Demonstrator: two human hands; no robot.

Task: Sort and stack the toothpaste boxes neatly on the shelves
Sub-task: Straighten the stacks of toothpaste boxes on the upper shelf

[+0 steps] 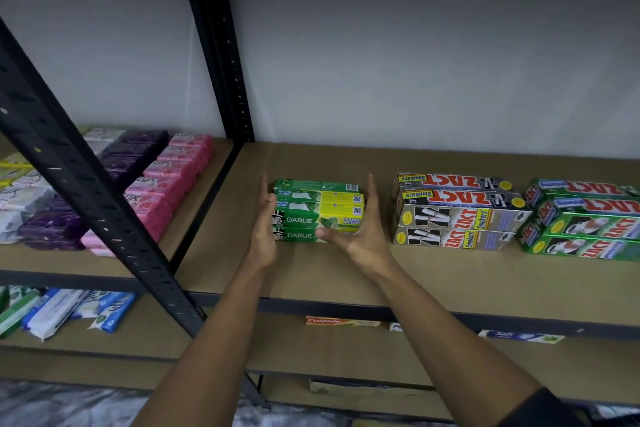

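**Flat hands on the Darlie stack**

My fingers (372, 192) are straight, not curled. My left hand (265, 218) lies flat against the left end of the Darlie boxes (317, 208), and my right hand (367, 230) against the right end. The stack sits on the brown shelf (311, 276), left of the grey Zact boxes (453, 215).

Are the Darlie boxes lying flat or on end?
Lying flat: Darlie boxes stacked lengthwise on the shelf, left hand and right hand at their ends.

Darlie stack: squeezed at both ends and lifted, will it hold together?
Probably stiff: the Darlie stack is flat-sided cartons, unlikely to roll. Being separate boxes, middle ones may slip out, with the left hand and right hand only at the ends.
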